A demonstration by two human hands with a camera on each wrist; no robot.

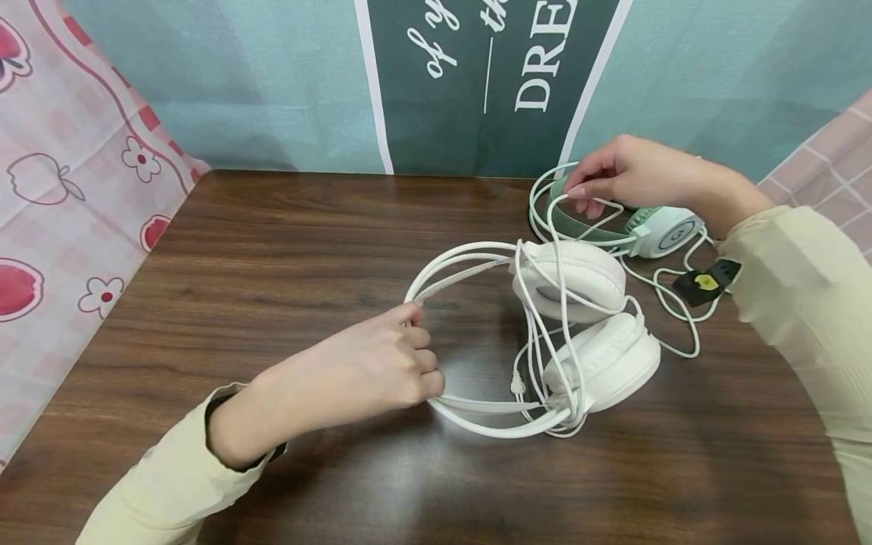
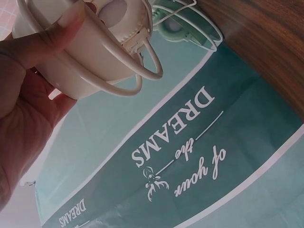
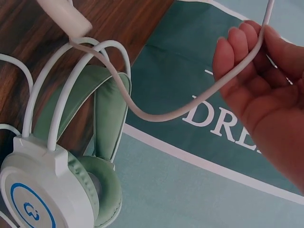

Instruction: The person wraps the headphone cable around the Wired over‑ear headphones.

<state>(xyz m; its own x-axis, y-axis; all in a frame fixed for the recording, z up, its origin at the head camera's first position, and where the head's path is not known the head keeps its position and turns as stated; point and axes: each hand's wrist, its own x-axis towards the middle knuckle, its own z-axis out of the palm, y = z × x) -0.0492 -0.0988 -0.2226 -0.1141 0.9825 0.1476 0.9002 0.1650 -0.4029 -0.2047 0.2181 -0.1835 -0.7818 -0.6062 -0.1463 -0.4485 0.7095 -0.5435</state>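
Note:
In the head view, my left hand (image 1: 375,363) grips the headband of white headphones (image 1: 599,284), the ear cups pointing right. The left wrist view shows the thumb laid over the white headband (image 2: 71,61). My right hand (image 1: 636,175) is raised beyond the ear cups and pinches a white cable (image 1: 561,257) between thumb and fingers. Loops of that cable hang across both ear cups. From the right wrist, the cable (image 3: 161,117) sags in a curve below the fingers. White-and-green headphones (image 1: 671,231) lie behind, under my right hand, partly hidden by it.
The brown wooden table (image 1: 286,250) runs back to a teal cloth (image 1: 238,91) with printed words. A pink patterned cloth (image 1: 88,204) borders the left. White cable from the green headphones curls on the right, beside a small black piece (image 1: 707,281) with a yellow mark.

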